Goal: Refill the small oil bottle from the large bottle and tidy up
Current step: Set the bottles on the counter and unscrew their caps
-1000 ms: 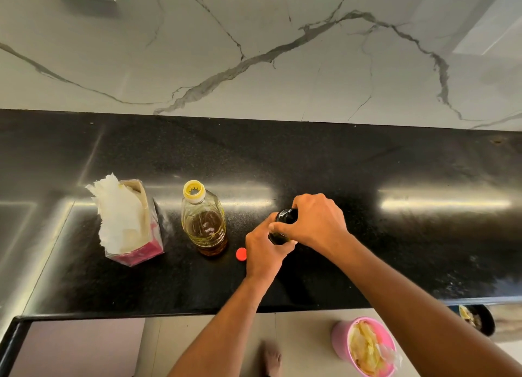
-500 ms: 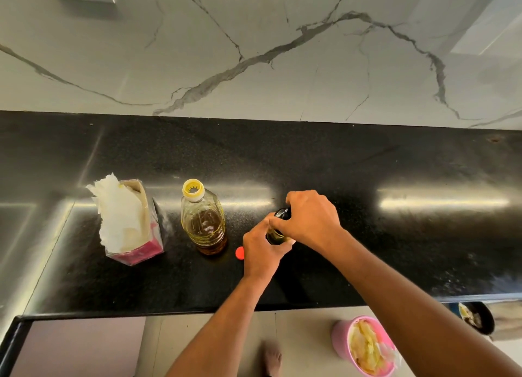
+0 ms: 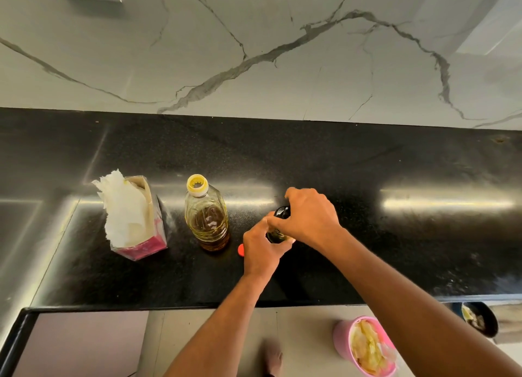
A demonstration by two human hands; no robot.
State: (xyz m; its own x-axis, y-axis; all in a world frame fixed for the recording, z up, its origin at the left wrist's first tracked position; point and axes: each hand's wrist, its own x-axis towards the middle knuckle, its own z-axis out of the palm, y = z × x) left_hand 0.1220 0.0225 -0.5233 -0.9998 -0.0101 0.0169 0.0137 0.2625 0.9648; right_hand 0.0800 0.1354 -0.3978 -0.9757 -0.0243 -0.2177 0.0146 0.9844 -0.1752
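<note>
Both my forearms come in from the bottom of the frame and meet at centre over the small dark oil bottle [image 3: 278, 226], which stands on the black countertop [image 3: 367, 178]. My left hand [image 3: 261, 249] wraps the bottle's lower body from the near side, fingers curled round it, wrist low. My right hand [image 3: 309, 215] arches over from the right, knuckles up, fingertips clamped on the bottle's black top; exact finger placement is hidden. Just left of my left hand, a small red cap [image 3: 241, 249] lies on the counter, partly covered. The large oil bottle [image 3: 206, 215] stands upright left of centre, uncapped, yellow neck ring showing, partly filled with oil. Further left sits a pink tissue box [image 3: 141, 229] with white paper sticking up. Lower right, on the floor, a pink bin [image 3: 343, 337] holds scraps.
</note>
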